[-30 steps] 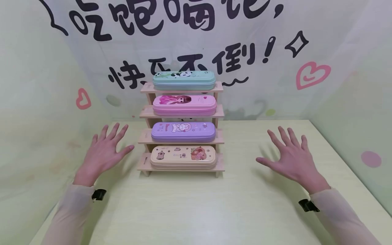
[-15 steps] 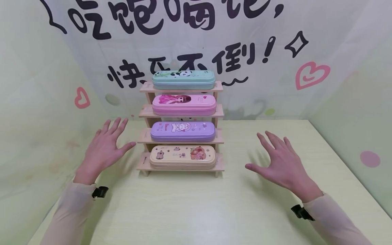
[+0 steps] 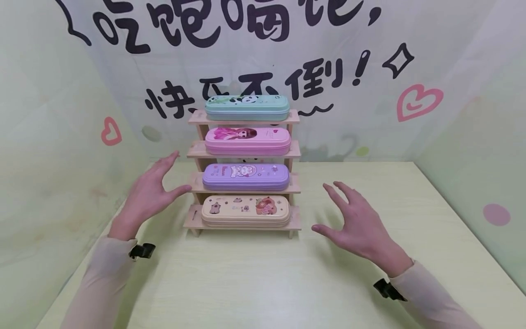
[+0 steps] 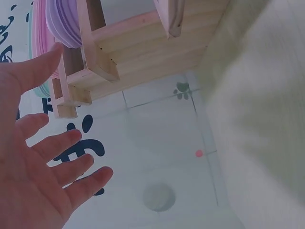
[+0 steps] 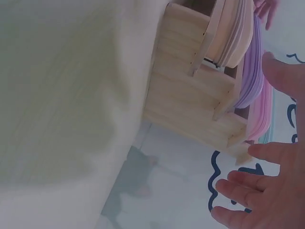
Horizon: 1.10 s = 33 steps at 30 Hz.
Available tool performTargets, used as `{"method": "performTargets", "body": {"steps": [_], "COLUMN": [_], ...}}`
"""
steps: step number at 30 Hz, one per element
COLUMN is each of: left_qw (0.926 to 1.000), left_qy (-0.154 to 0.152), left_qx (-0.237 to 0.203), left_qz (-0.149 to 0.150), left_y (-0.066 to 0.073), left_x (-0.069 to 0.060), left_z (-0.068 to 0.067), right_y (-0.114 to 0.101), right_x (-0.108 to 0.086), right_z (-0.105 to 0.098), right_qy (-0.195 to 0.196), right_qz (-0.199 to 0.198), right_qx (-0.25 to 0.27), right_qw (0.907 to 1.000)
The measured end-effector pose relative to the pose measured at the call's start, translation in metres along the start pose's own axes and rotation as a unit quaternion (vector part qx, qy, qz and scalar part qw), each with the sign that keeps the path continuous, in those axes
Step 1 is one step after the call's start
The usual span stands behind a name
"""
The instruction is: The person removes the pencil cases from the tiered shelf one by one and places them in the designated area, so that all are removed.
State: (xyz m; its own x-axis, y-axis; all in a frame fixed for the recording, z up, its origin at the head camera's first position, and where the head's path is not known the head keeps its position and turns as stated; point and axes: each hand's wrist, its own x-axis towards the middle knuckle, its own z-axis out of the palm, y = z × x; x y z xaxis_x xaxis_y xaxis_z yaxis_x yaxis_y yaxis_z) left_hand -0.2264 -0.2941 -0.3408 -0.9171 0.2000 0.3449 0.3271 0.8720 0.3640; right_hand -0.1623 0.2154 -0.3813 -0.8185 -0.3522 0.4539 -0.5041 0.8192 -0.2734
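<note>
Here, 4 cases (image 3: 246, 177) lie between both hands (image 3: 149, 196) (image 3: 361, 226).

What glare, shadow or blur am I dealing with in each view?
Head: mild glare on the near tabletop, soft shadows beside the left hand and right hand, larger designs on the cream case clear; left wrist: dim, rotated, soft-edged shadow on the tabletop at right; right wrist: also rotated, hazy, blurred shadow across the tabletop at left.

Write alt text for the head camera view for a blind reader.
A stepped wooden rack holds, top to bottom, a mint case, a pink case, a purple case and a cream case. A person's left hand and right hand flank it, holding nothing, over a pale table.
</note>
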Motion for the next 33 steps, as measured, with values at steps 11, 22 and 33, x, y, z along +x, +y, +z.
{"method": "performTargets", "body": {"steps": [11, 22, 33], "left_qw": [0.9944, 0.9878, 0.9846], "left_qy": [0.000, -0.028, -0.053], "left_qx": [-0.104, -0.153, -0.166], "left_qz": [0.015, 0.000, -0.003], "left_y": [-0.001, -0.002, -0.006], "left_x": [0.012, 0.018, 0.018], "left_z": [0.017, 0.022, 0.025], "right_y": [-0.033, -0.048, -0.058], "right_x": [0.009, 0.026, 0.030], "right_z": [0.017, 0.040, 0.048], "right_qy": [-0.076, -0.081, -0.072], "right_qz": [0.048, 0.017, 0.024], "right_qx": [0.166, 0.220, 0.224], "right_qw": [0.9820, 0.9719, 0.9716]}}
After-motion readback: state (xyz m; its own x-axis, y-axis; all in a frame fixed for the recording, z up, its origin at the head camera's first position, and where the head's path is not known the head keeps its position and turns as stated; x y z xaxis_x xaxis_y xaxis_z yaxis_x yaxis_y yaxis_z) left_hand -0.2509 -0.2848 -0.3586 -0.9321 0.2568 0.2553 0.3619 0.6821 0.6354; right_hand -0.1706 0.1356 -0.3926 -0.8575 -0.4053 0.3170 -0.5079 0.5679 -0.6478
